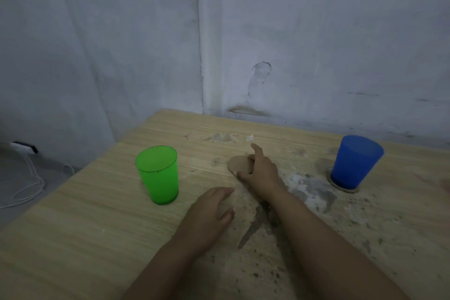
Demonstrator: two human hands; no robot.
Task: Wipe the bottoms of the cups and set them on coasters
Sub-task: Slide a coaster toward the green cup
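The green plastic cup stands upright near the desk's left edge, apparently empty. It should be light, stiff and smooth; I would grasp it around the mid-wall. My left hand rests flat on the desk, fingers relaxed, holding nothing. My right hand pinches a round cork coaster at centre: thin, light, best taken by its rim. The blue cup sits on a second coaster toward the right edge; contents not visible.
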